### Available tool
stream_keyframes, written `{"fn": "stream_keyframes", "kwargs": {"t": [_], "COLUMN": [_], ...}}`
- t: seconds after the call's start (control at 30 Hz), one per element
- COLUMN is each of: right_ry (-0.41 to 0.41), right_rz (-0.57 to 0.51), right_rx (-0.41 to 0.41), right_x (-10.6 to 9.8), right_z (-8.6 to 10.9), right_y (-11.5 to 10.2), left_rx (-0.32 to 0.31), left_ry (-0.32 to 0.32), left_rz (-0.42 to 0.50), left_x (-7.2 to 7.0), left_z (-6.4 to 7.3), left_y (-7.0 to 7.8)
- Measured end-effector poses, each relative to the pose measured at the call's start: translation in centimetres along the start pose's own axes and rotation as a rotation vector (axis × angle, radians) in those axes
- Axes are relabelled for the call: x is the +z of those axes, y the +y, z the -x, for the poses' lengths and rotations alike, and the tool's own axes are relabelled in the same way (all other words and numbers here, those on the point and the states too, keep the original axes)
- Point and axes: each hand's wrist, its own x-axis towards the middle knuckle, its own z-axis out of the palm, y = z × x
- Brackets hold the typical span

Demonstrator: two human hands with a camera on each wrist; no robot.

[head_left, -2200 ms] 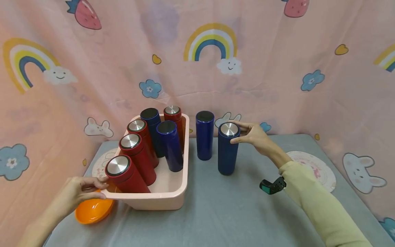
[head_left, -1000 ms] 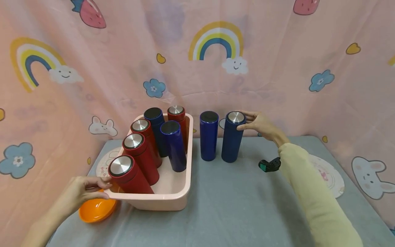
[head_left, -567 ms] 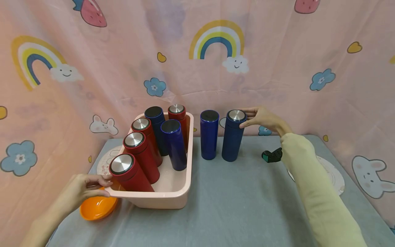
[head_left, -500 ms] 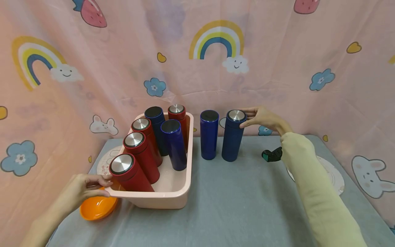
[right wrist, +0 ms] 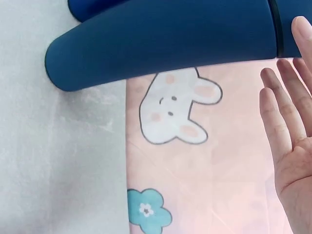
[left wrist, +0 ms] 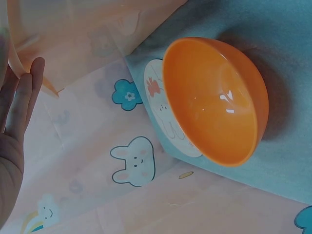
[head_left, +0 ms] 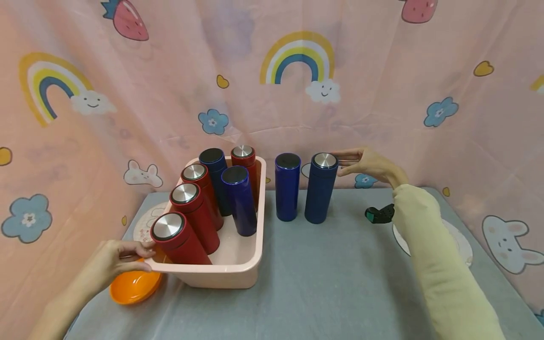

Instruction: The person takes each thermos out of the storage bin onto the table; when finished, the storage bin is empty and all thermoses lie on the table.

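We see orange bowl near left edge of table | rabbit plate toward far-left corner | white plate near right edge | pink printed cloth behind far edge

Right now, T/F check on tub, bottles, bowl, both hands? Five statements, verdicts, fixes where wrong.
1. The pink tub holds four red bottles. True.
2. The right hand is wrapped round the silver-capped blue bottle. False: its fingers are straight beside the cap, not curled round it.
3. The left hand grips the tub at its near left corner. True.
4. The orange bowl sits inside the tub. False: it is on the table, outside the tub, by its near left corner.
5. The other blue bottle outside the tub has a black top. True.
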Motion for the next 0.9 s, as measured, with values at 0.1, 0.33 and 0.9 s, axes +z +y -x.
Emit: {"fn": "stream_keyframes", "kwargs": {"t": [0.1,0.33,0.9], "right_ry": [0.015,0.079,0.138], "right_rz": [-0.006,-0.01,0.092], "right_rx": [-0.009,-0.05,-0.1], "right_x": [-0.3,-0.8,-0.7], "right_z": [0.5,1.6,4.6], "right_y": [0.2,0.5,0.9], "left_rx": [0.005,0.024,0.002], "left_ry": [0.003,0.012,0.024], "left_rz": [0.003,0.029,0.038], "left_x": [0.1,0.2,0.3], "left_z": [0.0,0.1,0.2], "left_y": [0.0,-0.1,-0.2]}}
